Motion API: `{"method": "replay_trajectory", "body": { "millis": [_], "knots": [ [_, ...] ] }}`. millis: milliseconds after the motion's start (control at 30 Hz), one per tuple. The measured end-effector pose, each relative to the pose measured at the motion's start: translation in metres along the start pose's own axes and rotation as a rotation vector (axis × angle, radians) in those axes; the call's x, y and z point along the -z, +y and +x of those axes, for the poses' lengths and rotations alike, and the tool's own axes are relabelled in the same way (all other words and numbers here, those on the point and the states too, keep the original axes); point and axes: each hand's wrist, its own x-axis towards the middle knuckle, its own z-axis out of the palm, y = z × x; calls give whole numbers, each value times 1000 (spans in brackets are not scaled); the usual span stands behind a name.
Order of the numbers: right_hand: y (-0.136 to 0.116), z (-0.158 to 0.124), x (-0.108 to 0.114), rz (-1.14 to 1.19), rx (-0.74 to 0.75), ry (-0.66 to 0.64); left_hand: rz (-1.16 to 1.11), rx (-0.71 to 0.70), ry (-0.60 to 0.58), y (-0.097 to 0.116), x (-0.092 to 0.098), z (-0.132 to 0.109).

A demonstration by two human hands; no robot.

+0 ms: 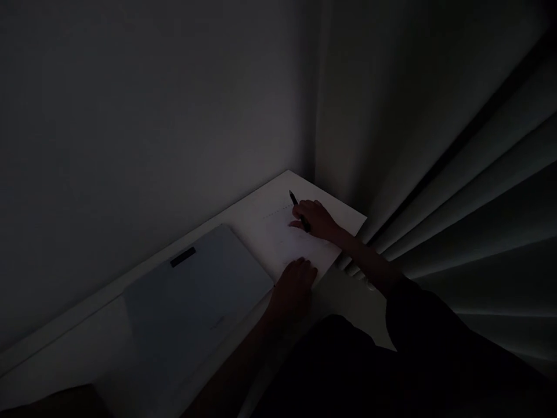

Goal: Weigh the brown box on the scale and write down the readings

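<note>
My right hand [319,220] is closed around a dark pen [293,197] with a paler end that points up and away from me. It is over a white sheet of paper [278,237], which has a row of small dark dots along its far side. Faint marks show on the sheet, too dim to read. My left hand [298,281] rests at the paper's near edge, its fingers bent slightly and lying on the sheet. In the dim light I see nothing held in it.
A flat grey-blue panel [195,296] with a dark strip [183,256] lies left of the paper on the white tabletop [250,212]. A pale wall [152,116] runs behind the table. Folded curtains [456,215] hang close on the right. The room is very dark.
</note>
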Motion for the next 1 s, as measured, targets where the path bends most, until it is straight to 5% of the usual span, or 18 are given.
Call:
{"method": "replay_trajectory", "body": {
  "millis": [100,267,400,533,600,767,1000],
  "knots": [
    [9,31,22,441,-41,157,-48,36,-22,4,3,2],
    [17,97,14,949,-195,-13,-15,98,-69,8,9,5],
    [8,113,-38,852,-333,116,-6,74,-42,8,11,6],
    [1,99,-73,886,-425,-64,-13,84,-20,9,13,7],
    [2,92,-79,861,-409,-119,-24,86,-16,10,13,7],
    [1,88,-83,637,-234,-24,-21,98,-28,11,11,7],
    [-4,90,-90,595,-224,-135,3,112,-68,11,15,8]
  ]
}}
